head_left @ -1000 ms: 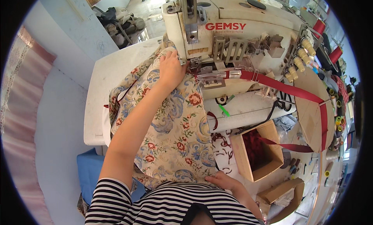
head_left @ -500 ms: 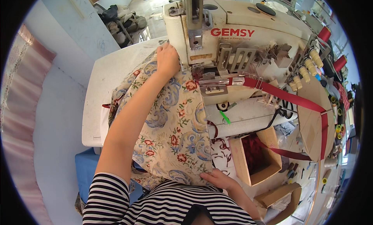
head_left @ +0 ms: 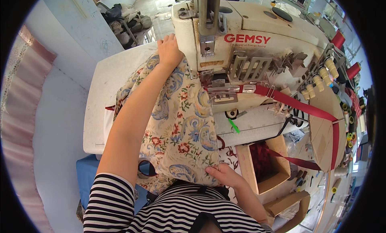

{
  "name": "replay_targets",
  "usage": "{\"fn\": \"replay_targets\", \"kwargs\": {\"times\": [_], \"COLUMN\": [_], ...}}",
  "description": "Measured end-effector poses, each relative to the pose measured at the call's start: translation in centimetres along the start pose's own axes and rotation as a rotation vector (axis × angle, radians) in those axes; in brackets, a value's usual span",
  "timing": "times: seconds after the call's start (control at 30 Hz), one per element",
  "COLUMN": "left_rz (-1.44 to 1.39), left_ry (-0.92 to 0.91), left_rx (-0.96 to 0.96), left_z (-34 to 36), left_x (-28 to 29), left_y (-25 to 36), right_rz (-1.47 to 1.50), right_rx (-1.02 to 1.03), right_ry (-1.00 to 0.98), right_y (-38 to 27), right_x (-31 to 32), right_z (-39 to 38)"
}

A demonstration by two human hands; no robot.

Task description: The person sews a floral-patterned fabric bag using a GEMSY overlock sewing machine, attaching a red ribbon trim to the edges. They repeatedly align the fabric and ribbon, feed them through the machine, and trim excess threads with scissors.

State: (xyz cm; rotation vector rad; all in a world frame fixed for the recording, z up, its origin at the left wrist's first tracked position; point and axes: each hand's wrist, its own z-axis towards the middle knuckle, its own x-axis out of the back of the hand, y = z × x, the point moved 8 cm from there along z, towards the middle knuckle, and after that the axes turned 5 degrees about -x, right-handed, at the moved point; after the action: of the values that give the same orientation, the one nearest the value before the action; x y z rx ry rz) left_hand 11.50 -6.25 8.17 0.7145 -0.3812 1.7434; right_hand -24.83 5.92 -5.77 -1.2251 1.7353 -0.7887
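Observation:
Cream tapestry fabric with blue scrolls and red flowers [head_left: 189, 132] lies in front of the white sewing machine [head_left: 185, 44], its right edge running up to the presser-foot area [head_left: 205, 77]. My left hand [head_left: 170, 50], at the fabric's far end beside the machine head, has its fingers bent over the cloth. My right hand [head_left: 221, 174] grips the near right edge, thumb on top. A red tape [head_left: 285, 102] runs from a metal folder [head_left: 229, 89] over a cardboard disc [head_left: 321, 140]. Near my left forearm a dark oval [head_left: 146, 168] shows in the fabric.
A cardboard box of red tape [head_left: 273, 180] and another box [head_left: 285, 209] sit at lower right. A pale table extension [head_left: 96, 108], blue cloth [head_left: 86, 172] and wall with pink curtain [head_left: 28, 112] are left. Thread spools [head_left: 350, 128] line the right; piled bags [head_left: 128, 26] lie behind.
My left hand has moved away from me and slightly left, with the fabric sliding along under it. My right hand has moved forward with the near edge, and the dark oval has come into sight.

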Motion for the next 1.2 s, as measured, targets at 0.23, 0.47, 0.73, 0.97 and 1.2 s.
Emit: {"fn": "replay_targets", "kwargs": {"times": [0.23, 0.47, 0.73, 0.97, 1.2], "left_rz": [-0.041, -0.032, -0.025, 0.000, -0.114], "left_ry": [0.020, -0.162, -0.095, 0.037, 0.034], "left_rx": [-0.074, -0.217, -0.288, -0.244, -0.111], "left_z": [-1.0, -4.0, -3.5, -2.7, -1.6], "left_x": [3.9, 5.8, 4.3, 4.7, 3.8], "left_y": [4.0, 7.5, 6.9, 6.2, 4.4], "right_rz": [0.016, -0.037, 0.027, 0.127, 0.191], "right_rx": [0.029, -0.009, 0.068, 0.105, 0.074], "right_ry": [0.071, 0.030, 0.031, 0.043, 0.061], "right_y": [-1.3, 2.0, 2.0, 0.6, 1.7], "right_x": [1.1, -0.5, -0.5, -0.3, -0.4], "right_z": [0.1, -1.2, -1.5, -1.2, -1.2]}}
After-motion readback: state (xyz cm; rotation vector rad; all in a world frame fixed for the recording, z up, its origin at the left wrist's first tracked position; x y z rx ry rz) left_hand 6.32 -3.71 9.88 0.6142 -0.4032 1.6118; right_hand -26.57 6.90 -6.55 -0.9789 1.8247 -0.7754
